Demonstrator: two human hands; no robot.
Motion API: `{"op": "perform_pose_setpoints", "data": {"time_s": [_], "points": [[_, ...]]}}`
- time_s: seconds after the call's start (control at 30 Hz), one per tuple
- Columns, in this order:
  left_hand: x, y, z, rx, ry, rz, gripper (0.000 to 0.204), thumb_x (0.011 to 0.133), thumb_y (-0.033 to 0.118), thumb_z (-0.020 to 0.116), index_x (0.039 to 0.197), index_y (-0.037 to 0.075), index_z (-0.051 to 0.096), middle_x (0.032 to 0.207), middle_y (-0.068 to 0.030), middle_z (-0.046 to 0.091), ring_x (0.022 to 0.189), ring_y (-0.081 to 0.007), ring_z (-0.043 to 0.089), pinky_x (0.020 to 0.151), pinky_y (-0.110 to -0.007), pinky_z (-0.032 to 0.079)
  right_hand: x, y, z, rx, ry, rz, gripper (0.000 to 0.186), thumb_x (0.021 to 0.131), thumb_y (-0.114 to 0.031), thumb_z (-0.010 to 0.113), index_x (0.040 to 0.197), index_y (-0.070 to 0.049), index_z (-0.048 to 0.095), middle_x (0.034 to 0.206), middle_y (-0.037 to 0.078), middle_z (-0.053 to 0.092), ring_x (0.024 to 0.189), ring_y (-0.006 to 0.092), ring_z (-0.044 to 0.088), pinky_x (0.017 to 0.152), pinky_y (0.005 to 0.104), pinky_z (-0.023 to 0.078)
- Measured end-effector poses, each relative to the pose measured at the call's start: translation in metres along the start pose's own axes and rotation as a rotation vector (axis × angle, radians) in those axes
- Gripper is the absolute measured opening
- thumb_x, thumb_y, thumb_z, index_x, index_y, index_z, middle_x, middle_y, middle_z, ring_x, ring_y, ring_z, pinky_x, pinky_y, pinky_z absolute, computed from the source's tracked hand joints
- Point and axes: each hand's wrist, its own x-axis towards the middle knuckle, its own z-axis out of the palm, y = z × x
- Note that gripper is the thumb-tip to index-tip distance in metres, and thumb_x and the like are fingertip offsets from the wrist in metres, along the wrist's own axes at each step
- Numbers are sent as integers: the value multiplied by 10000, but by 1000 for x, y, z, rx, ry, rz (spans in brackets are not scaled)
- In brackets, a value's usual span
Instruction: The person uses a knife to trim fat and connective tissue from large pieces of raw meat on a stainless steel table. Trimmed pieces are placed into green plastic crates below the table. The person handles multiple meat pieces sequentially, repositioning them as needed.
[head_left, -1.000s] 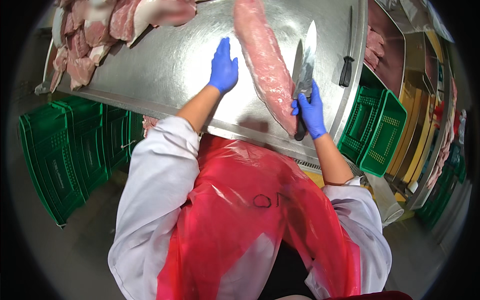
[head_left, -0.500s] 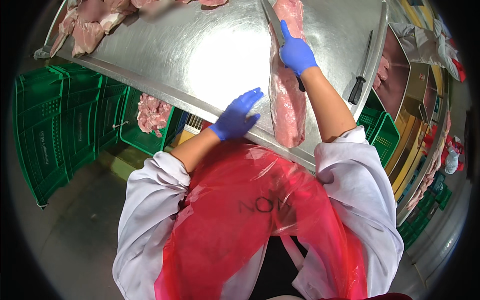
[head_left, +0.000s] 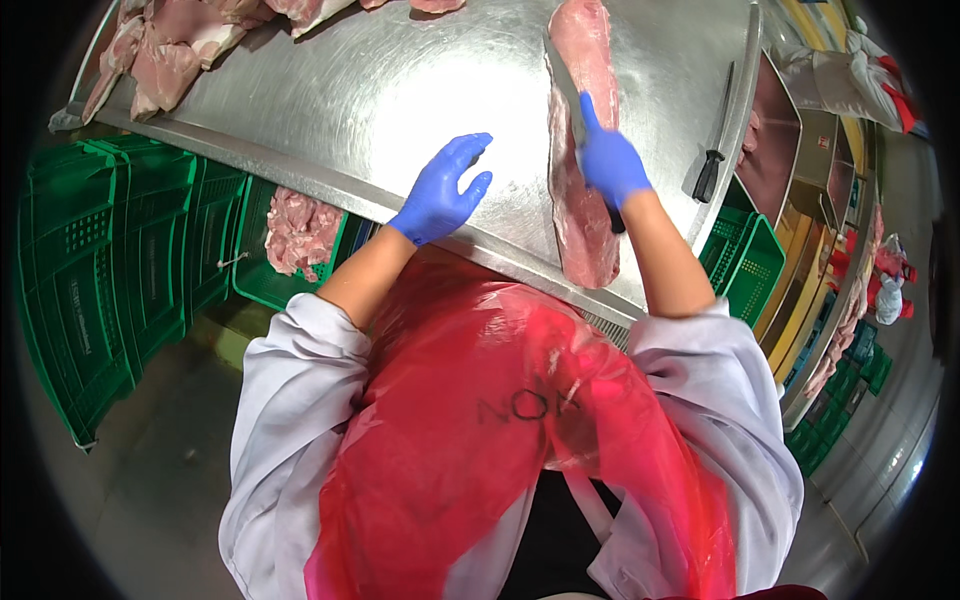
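A long pink strip of meat [head_left: 588,245], which looks like a pork loin, lies lengthwise on the metal table, its near end by the front edge. My right hand [head_left: 612,165], in a blue glove, is closed around a knife [head_left: 566,82] over the loin's middle. Its index finger stretches along the back of the blade, and the dark handle end shows below the palm. The blade points away from me along the loin's left side. My left hand [head_left: 440,192], also gloved in blue, is open above the table's front edge, left of the loin, holding nothing.
More raw meat [head_left: 170,70] is heaped at the table's far left. A second black-handled knife [head_left: 709,176] lies by the table's right rim [head_left: 738,120]. Green crates [head_left: 110,260] stand at left, one holding meat pieces [head_left: 300,232]. Another green crate [head_left: 745,262] is at right.
My right hand and the knife have come nearer to me along the loin and slightly right. My left hand has shifted left and a little away from me, its fingers now more curved.
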Motion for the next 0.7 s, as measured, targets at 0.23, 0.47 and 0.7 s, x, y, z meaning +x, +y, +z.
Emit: {"op": "perform_pose_setpoints", "data": {"time_s": [0.23, 0.47, 0.7], "points": [[28, -22, -18, -66, 130, -105, 286, 970, 91, 659, 1247, 23, 632, 1089, -110, 653, 946, -184, 662, 845, -317, 553, -40, -3, 14, -98, 112, -16, 835, 943, -122, 534, 1660, -236, 121, 837, 325, 674, 736, 485, 671, 724, 563, 534], [75, -33, 15, -181, 216, -234, 174, 979, 104, 668, 1129, 15, 662, 884, -14, 641, 767, -85, 557, 698, -256, 492, -203, 23, 27, -22, -121, 96, 902, 922, -72, 582, 1663, -213, 88, 757, 300, 671, 657, 480, 660, 659, 583, 510], [126, -36, 134, 169, 76, -531, 421, 824, 341, 761, 964, -51, 700, 897, -215, 736, 859, -322, 722, 815, -428, 552, -223, 35, -28, 443, 52, 248, 830, 941, -34, 536, 1663, -227, 175, 721, 240, 673, 573, 339, 677, 604, 460, 546]]}}
